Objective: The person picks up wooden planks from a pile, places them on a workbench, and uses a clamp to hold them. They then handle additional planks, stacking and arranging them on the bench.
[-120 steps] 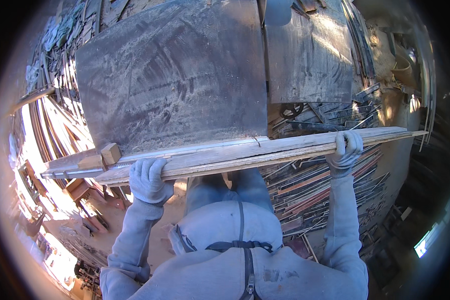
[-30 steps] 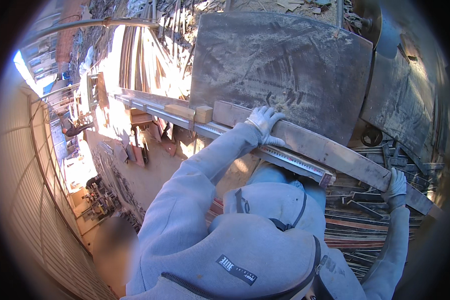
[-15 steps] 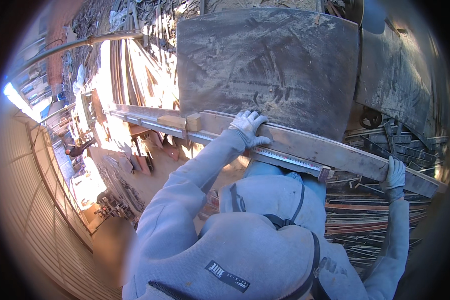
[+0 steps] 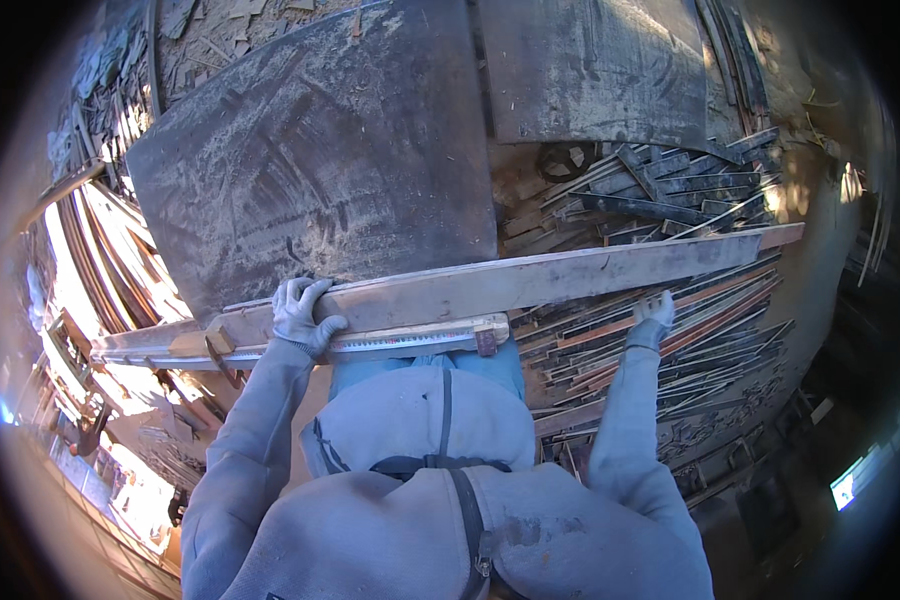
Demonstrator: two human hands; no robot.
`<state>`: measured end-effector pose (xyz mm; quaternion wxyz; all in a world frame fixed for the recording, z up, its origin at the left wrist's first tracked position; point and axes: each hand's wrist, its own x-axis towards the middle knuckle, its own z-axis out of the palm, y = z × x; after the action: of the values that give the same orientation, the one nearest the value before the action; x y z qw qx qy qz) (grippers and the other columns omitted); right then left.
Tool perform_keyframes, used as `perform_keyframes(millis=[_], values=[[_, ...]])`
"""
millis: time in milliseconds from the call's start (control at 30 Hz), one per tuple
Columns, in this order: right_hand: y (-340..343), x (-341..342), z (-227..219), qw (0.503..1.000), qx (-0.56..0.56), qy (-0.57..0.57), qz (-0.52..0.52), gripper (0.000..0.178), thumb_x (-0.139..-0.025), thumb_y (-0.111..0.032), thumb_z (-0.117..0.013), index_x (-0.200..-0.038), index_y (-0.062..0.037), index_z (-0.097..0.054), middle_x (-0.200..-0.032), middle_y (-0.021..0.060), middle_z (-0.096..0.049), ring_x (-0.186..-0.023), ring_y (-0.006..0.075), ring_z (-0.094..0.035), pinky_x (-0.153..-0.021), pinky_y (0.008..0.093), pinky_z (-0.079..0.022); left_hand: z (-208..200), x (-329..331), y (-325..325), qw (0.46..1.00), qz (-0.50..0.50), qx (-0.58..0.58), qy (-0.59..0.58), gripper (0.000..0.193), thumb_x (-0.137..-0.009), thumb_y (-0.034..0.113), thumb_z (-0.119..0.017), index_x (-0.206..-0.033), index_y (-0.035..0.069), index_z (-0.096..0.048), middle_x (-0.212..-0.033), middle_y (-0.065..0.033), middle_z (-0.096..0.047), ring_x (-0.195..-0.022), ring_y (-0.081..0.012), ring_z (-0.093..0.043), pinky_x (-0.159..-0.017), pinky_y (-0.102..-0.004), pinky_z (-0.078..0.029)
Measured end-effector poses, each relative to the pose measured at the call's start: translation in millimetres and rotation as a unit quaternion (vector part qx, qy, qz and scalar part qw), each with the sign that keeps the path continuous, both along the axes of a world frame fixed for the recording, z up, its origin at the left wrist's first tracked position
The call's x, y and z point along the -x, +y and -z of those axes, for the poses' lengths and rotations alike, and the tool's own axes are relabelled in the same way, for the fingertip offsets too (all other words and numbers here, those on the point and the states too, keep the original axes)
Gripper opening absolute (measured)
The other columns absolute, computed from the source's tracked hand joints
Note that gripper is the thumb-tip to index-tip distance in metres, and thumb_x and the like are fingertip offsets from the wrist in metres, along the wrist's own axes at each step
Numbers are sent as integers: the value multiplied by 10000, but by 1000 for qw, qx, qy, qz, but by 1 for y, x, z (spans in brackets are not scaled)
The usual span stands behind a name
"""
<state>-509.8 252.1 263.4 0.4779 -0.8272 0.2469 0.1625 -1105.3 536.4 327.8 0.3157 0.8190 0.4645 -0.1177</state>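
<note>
A long wooden plank (image 4: 540, 280) stretches across in front of me, its right end reaching out past the table over the stacked strips. My left hand (image 4: 305, 314), in a pale glove, is hooked over the plank's top edge with the thumb on the near face. Just below that hand runs a rail with a white measuring scale (image 4: 405, 340). A small wooden block (image 4: 192, 344) sits along the rail at the left, beside a rusty metal piece (image 4: 220, 358). My gloved right hand (image 4: 655, 312) is below the plank, apart from it, fingers extended and holding nothing.
A large dark, dusty table top (image 4: 330, 150) lies beyond the plank, with a second panel (image 4: 595, 75) at its right. Piles of wooden strips (image 4: 670, 345) lie at the right. More long strips (image 4: 100, 250) catch sunlight at the left.
My right hand has let go of the plank's right part and dropped below it. The left hand still holds the plank. My view has swung to the right.
</note>
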Motion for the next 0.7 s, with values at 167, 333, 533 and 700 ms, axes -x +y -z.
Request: perform_keyframes(millis=[167,333,533,700], values=[[34,24,61,862,-457,217,28,740,-1074,-623,-388,-1526,-43,-478,-1525,248,-515,-1422,370,-515,-1198,599,-409,2,2,1,999,32,-14,7,829,-781,748,-770,-1334,138,-670,-1229,-180,-603,-1178,-404,-564,-1039,-557,-460],[62,65,74,851,-489,172,79,729,-1071,-609,-398,-1526,-46,-483,-1531,236,-520,-1420,368,-518,-1198,578,-413,1,9,4,999,35,25,26,846,-738,700,-823,-1347,141,-646,-1239,-164,-605,-1189,-404,-563,-1053,-562,-452],[64,79,70,850,-493,156,105,717,-1067,-592,-409,-1527,-49,-489,-1539,222,-526,-1418,364,-521,-1198,554,-417,-2,10,11,999,38,15,10,832,-723,705,-827,-1297,126,-660,-1205,-145,-627,-1150,-378,-585,-1024,-532,-471],[50,83,87,849,-492,160,112,707,-1063,-579,-418,-1527,-51,-493,-1545,211,-530,-1416,362,-524,-1198,534,-421,-7,1,13,998,48,26,39,820,-724,692,-829,-1294,122,-674,-1181,-150,-635,-1148,-380,-580,-1025,-526,-469]])
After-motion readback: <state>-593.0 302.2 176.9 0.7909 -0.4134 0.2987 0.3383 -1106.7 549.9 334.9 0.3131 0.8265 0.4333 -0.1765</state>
